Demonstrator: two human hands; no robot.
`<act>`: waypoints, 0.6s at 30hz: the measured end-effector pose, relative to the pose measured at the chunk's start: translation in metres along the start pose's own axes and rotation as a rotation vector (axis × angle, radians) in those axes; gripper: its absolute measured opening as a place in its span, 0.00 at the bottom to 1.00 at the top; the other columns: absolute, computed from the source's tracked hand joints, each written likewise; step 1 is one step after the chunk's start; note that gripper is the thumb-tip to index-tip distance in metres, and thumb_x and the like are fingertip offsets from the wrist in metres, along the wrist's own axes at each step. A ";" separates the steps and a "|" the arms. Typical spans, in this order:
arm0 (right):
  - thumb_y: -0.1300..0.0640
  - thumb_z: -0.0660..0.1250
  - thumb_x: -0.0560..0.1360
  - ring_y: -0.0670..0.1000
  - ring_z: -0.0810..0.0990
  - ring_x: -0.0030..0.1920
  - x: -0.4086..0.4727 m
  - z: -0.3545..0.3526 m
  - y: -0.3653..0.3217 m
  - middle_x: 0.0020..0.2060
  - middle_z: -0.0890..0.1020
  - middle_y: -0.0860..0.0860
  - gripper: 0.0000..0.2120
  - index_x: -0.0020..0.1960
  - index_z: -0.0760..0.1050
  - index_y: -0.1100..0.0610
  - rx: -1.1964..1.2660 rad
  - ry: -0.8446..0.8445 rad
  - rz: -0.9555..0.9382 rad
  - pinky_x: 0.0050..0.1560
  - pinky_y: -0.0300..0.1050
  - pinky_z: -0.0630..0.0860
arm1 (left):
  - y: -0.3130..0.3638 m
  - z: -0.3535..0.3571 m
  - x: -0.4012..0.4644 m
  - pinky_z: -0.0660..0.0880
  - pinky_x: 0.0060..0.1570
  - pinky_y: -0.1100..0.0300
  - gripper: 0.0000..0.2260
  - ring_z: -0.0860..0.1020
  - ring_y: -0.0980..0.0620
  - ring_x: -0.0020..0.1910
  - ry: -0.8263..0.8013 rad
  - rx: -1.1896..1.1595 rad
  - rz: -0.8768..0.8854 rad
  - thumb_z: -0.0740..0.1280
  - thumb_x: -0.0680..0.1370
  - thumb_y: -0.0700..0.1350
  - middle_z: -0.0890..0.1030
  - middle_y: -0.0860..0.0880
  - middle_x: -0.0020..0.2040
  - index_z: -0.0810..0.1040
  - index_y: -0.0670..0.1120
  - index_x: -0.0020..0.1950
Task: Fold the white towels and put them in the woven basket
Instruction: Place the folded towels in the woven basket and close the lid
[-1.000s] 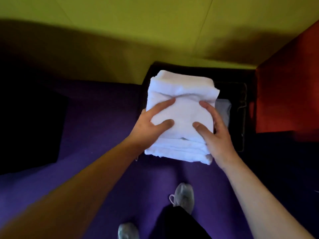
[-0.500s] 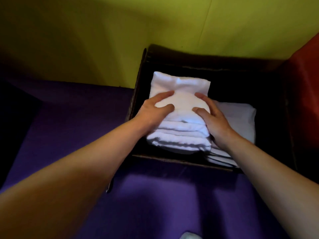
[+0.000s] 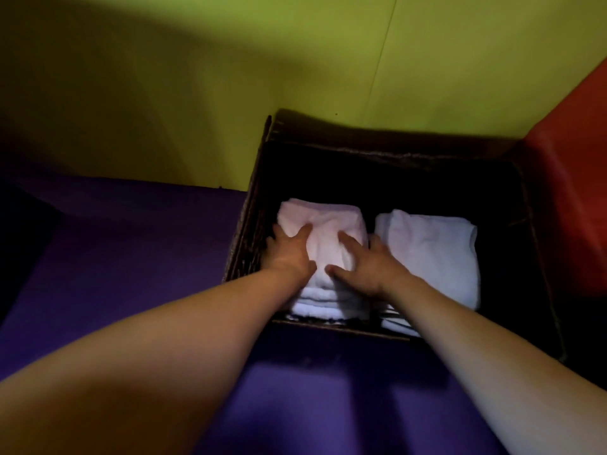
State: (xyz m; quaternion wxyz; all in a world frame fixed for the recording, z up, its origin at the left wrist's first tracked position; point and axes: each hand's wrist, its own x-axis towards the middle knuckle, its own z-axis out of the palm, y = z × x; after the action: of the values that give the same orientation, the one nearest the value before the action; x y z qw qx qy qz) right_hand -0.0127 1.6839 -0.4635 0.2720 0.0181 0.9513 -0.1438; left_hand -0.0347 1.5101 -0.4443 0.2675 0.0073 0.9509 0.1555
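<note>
A dark woven basket (image 3: 249,221) stands on the purple floor against the green wall. Inside it, on the left, lies a stack of folded white towels (image 3: 323,221). My left hand (image 3: 287,252) lies on the stack's left side with fingers spread over the top. My right hand (image 3: 364,262) presses on the stack's right side, fingers straight. A second pile of folded white towels (image 3: 430,251) sits in the basket's right half, apart from both hands.
The green wall (image 3: 295,60) rises right behind the basket. A red surface (image 3: 571,192) borders the basket on the right. Purple floor (image 3: 131,257) stretches to the left and toward me, with a dark shape at the far left edge.
The stack I carried above the floor has gone down into the basket's left half. My hands went down with it and now lie flat on its top.
</note>
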 end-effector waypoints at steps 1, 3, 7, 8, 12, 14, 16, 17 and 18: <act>0.29 0.58 0.76 0.61 0.54 0.80 -0.004 -0.006 -0.002 0.82 0.49 0.58 0.40 0.82 0.50 0.43 -0.157 0.110 -0.048 0.77 0.54 0.57 | 0.002 -0.003 -0.003 0.66 0.68 0.45 0.31 0.60 0.33 0.74 0.081 0.118 0.027 0.69 0.79 0.54 0.44 0.38 0.80 0.60 0.59 0.78; 0.32 0.60 0.76 0.59 0.54 0.80 -0.010 -0.016 -0.009 0.82 0.49 0.56 0.38 0.80 0.58 0.47 -0.371 0.305 -0.174 0.76 0.55 0.54 | 0.003 -0.006 -0.006 0.65 0.69 0.45 0.29 0.57 0.34 0.76 0.235 0.342 0.133 0.69 0.78 0.54 0.44 0.39 0.81 0.63 0.55 0.76; 0.33 0.54 0.79 0.55 0.50 0.81 -0.009 -0.016 -0.007 0.83 0.49 0.53 0.37 0.83 0.51 0.48 -0.390 0.220 -0.206 0.80 0.55 0.47 | -0.004 -0.005 0.006 0.48 0.77 0.44 0.35 0.41 0.37 0.81 0.011 0.463 0.203 0.60 0.81 0.58 0.40 0.47 0.83 0.46 0.55 0.83; 0.33 0.51 0.80 0.54 0.49 0.82 -0.009 -0.013 -0.005 0.83 0.47 0.52 0.37 0.83 0.47 0.47 -0.362 0.126 -0.168 0.80 0.56 0.45 | -0.007 -0.006 0.009 0.46 0.78 0.43 0.35 0.39 0.37 0.81 -0.063 0.449 0.175 0.58 0.81 0.59 0.38 0.48 0.83 0.42 0.55 0.83; 0.35 0.55 0.80 0.56 0.57 0.79 -0.010 -0.015 -0.006 0.81 0.56 0.52 0.35 0.82 0.52 0.47 -0.324 0.173 -0.161 0.77 0.54 0.52 | -0.004 -0.017 0.005 0.47 0.78 0.44 0.33 0.42 0.37 0.81 -0.040 0.491 0.219 0.60 0.81 0.57 0.43 0.46 0.83 0.49 0.53 0.83; 0.37 0.60 0.78 0.58 0.66 0.75 -0.012 -0.026 -0.015 0.78 0.65 0.52 0.34 0.80 0.58 0.48 -0.301 0.279 -0.185 0.72 0.52 0.61 | 0.000 -0.030 -0.010 0.49 0.78 0.46 0.30 0.46 0.38 0.81 0.106 0.529 0.317 0.60 0.81 0.53 0.48 0.43 0.83 0.55 0.52 0.82; 0.39 0.61 0.79 0.58 0.70 0.71 -0.016 -0.035 -0.026 0.74 0.70 0.52 0.31 0.79 0.61 0.48 -0.249 0.309 -0.202 0.68 0.54 0.66 | -0.004 -0.045 -0.031 0.51 0.78 0.45 0.28 0.51 0.38 0.81 0.351 0.545 0.425 0.61 0.80 0.50 0.54 0.42 0.82 0.59 0.51 0.81; 0.40 0.61 0.79 0.58 0.71 0.71 -0.019 -0.041 -0.032 0.74 0.70 0.52 0.31 0.79 0.61 0.47 -0.224 0.304 -0.212 0.68 0.55 0.67 | -0.010 -0.052 -0.041 0.56 0.77 0.44 0.29 0.56 0.36 0.79 0.497 0.527 0.449 0.63 0.78 0.48 0.58 0.41 0.81 0.62 0.50 0.80; 0.41 0.62 0.78 0.59 0.71 0.70 -0.022 -0.046 -0.040 0.73 0.71 0.51 0.31 0.79 0.61 0.46 -0.192 0.299 -0.218 0.68 0.55 0.68 | -0.018 -0.059 -0.050 0.61 0.75 0.43 0.31 0.61 0.35 0.77 0.623 0.477 0.423 0.66 0.76 0.47 0.63 0.39 0.79 0.65 0.48 0.79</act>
State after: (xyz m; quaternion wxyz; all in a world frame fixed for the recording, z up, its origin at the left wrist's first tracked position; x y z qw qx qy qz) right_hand -0.0223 1.6600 -0.4041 0.1112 -0.0899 0.9867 -0.0767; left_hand -0.0206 1.4703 -0.3763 -0.0785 0.2159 0.9730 -0.0221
